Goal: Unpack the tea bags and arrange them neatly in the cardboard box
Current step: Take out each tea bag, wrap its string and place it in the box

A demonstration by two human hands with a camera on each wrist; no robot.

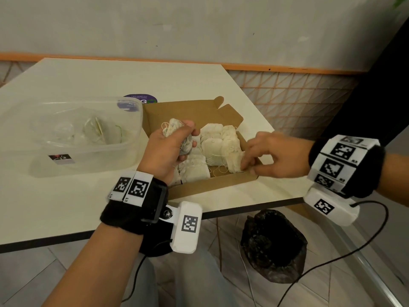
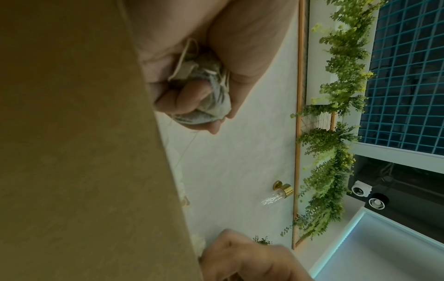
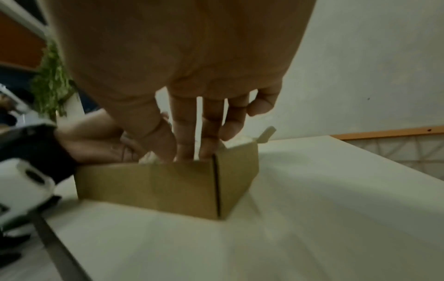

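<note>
Fingers (image 1: 246,161) of the right hand (image 1: 274,155) reach straight down into the cardboard box (image 1: 212,187) and touch a tea bag (image 1: 232,156) at its right end. Over the box, the left hand (image 1: 168,149) squeezes a bunch of tea bags (image 1: 177,127) tight. More tea bags (image 1: 210,138) lie in rows inside the box.
</note>
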